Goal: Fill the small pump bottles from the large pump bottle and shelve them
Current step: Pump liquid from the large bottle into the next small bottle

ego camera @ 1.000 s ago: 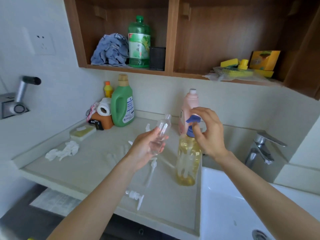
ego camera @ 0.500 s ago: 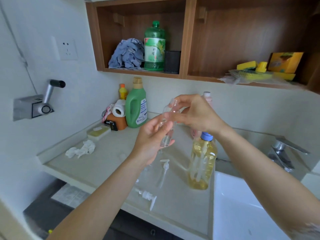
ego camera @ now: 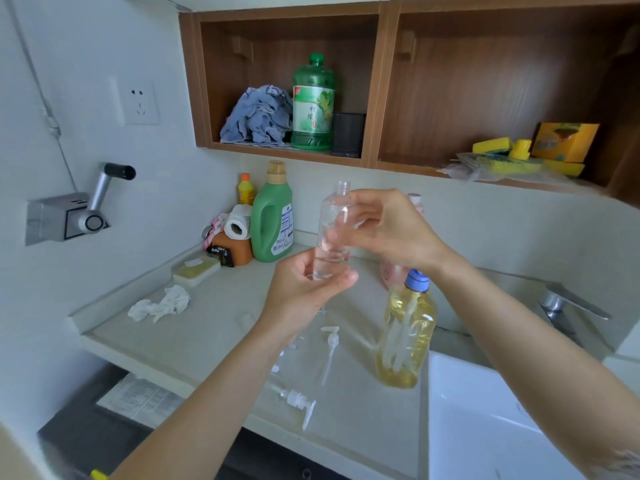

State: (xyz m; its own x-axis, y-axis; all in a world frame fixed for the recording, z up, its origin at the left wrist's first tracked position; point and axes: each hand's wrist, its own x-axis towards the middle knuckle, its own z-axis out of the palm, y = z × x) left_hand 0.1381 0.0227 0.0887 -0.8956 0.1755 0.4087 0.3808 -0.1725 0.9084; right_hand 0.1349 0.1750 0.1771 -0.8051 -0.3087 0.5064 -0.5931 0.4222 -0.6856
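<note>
Small clear bottle (ego camera: 333, 230), uncapped, upright, held in the air above the countertop (ego camera: 214, 327) between both hands. Left hand (ego camera: 304, 289) cups its base from below, fingers curled around the bottom. Right hand (ego camera: 388, 226) grips the upper body from the right side, thumb across the front. Large pump bottle (ego camera: 405, 341) of yellow liquid stands on the countertop just beside the sink (ego camera: 485, 427), below the right wrist. Two loose pump heads, one (ego camera: 330, 344) near the large bottle, another (ego camera: 298, 403) by the counter's front edge.
</note>
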